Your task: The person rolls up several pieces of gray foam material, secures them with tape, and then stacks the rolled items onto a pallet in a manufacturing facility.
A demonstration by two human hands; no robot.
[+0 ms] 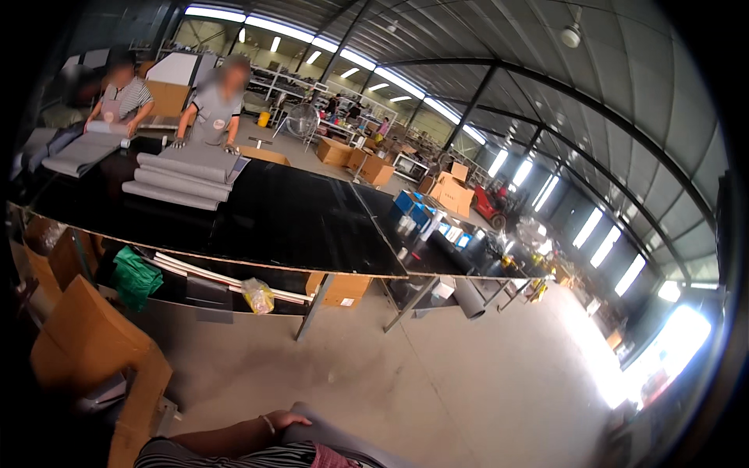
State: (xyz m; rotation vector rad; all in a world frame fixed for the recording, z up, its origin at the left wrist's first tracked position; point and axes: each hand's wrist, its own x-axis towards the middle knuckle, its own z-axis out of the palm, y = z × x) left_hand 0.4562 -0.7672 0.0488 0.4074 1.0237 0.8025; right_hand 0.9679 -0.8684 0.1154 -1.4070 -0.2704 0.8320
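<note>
My left hand (289, 419), with a band at the wrist, reaches in from the lower left. Its fingers are curled against a smooth grey sheet (337, 430), held close to my body at the lower edge. My striped sleeve and a reddish cloth (334, 456) hide part of the sheet. My right hand is out of view. Beyond, on a long black-topped table (281, 226), lies a stack of folded grey sheets (179, 179). A co-worker across the table has both gloved hands at that stack.
Another co-worker handles a grey sheet (82, 152) at far left. Blue boxes (413, 207) and bottles crowd the table's right part. A cardboard box (90, 335) stands close on my left. White tubes (226, 277) and a green bag (136, 277) lie beneath the table.
</note>
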